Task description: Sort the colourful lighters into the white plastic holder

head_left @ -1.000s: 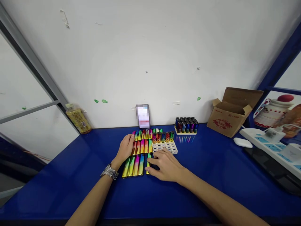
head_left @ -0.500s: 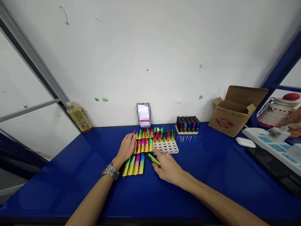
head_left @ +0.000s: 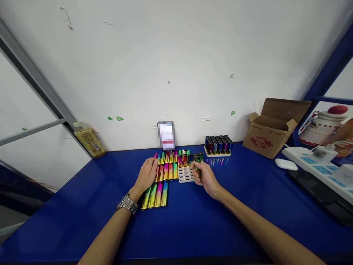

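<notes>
My right hand (head_left: 209, 179) is closed around a green and gold lighter (head_left: 198, 170), held upright over the right side of a white tray with round holes (head_left: 185, 177). The tray's back row carries several standing lighters (head_left: 185, 159), partly hidden by that hand. Flat on the table, my left hand (head_left: 145, 175) rests with fingers stretched out against the left end of the rows of lying lighters (head_left: 166, 171). Nearer to me lies a separate row of shiny multicoloured lighters (head_left: 158, 195).
A full tray of dark-topped lighters (head_left: 218, 145) stands by the wall. Behind the rows leans a phone (head_left: 166, 135). A bottle (head_left: 89, 140) is at the left; an open cardboard box (head_left: 266, 134), a white case (head_left: 286, 164) and a power strip (head_left: 311, 165) are at the right.
My right hand has picked up the green and gold lighter from the table, turned it upright and brought it over the tray. The left hand stays by the rows.
</notes>
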Available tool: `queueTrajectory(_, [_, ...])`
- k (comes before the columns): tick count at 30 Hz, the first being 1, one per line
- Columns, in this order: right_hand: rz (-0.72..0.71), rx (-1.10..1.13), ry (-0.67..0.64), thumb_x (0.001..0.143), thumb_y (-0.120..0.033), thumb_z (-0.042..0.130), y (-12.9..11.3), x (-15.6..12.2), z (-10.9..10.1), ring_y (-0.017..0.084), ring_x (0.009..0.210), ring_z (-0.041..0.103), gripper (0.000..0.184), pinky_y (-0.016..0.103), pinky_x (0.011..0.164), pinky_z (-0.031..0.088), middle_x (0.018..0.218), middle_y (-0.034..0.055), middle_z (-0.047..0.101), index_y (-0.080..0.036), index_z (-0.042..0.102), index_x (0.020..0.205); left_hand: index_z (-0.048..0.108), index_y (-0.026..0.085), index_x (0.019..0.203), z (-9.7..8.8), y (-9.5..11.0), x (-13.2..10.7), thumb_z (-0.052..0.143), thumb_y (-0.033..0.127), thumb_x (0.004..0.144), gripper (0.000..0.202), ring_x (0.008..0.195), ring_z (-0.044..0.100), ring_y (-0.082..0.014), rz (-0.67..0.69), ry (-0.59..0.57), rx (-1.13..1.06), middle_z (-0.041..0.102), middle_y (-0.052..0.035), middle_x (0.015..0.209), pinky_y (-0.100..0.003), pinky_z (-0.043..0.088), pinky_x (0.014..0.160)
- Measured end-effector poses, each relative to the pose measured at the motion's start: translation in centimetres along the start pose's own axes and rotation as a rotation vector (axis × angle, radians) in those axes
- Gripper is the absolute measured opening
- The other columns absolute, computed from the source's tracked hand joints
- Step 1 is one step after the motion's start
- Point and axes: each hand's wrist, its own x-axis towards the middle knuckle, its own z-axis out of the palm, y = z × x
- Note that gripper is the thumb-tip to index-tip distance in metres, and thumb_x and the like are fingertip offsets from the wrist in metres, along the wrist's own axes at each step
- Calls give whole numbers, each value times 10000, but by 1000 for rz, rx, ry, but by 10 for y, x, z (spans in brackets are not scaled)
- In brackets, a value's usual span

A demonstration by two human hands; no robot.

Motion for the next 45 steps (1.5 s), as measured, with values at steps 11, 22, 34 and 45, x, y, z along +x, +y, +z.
queueTrajectory(11, [226, 169, 253, 914, -411, 192, -18, -11, 16, 42, 283, 119, 577, 166, 299, 91, 323, -73, 184, -201, 299, 387, 563, 158, 1047, 3, -5, 3, 259, 446, 957, 427, 1071, 554, -249, 14, -22, 15, 618, -123, 1093, -445, 407, 1002])
queueTrajectory(22, [218, 141, 241, 903, -411, 187, -11, -8, 14, 41, 282, 118, 568, 158, 285, 95, 322, -70, 192, -203, 310, 389, 564, 160, 1048, 4, -6, 3, 259, 441, 958, 424, 1065, 555, -243, 35, -11, 29, 614, -123, 1093, -441, 413, 1000])
queueTrajectory(34, [232, 125, 235, 931, -401, 163, -13, -7, 13, 38, 269, 127, 594, 162, 290, 102, 311, -70, 194, -198, 309, 391, 571, 168, 1038, 4, -5, 2, 258, 434, 960, 418, 1067, 555, -239, 41, -1, 32, 617, -118, 1093, -442, 412, 1002])
queueTrajectory(45, [-250, -285, -120, 811, -642, 514, -6, 1, 3, 115, 538, 510, 423, 247, 496, 448, 638, -45, 531, -239, 390, 791, 572, 160, 1048, 2, -5, 3, 243, 437, 963, 439, 1063, 552, -245, 21, -28, 32, 603, -126, 1094, -451, 415, 992])
